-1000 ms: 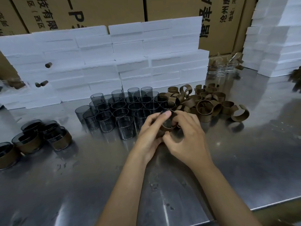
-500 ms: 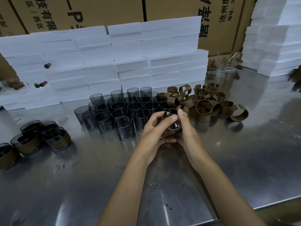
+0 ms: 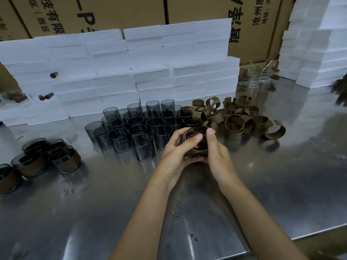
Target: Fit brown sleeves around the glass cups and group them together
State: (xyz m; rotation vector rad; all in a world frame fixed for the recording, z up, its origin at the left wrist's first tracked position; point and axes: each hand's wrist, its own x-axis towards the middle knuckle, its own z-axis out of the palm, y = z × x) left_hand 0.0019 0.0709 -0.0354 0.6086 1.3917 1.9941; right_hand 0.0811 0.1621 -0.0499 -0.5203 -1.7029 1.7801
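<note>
In the head view, the left hand (image 3: 175, 147) and right hand (image 3: 216, 149) cup one smoked glass cup (image 3: 195, 141) between them above the steel table (image 3: 281, 184), fingers pressing a brown sleeve (image 3: 199, 152) around it. Bare cups (image 3: 142, 126) stand just behind; loose sleeves (image 3: 236, 119) lie right; sleeved cups (image 3: 47, 156) cluster far left.

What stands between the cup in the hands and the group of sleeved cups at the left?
Nothing visible on the direct line. The sleeved cup, held by the left hand and right hand, faces bare steel table toward the finished cups; the bare glass cups stand farther back.
</note>
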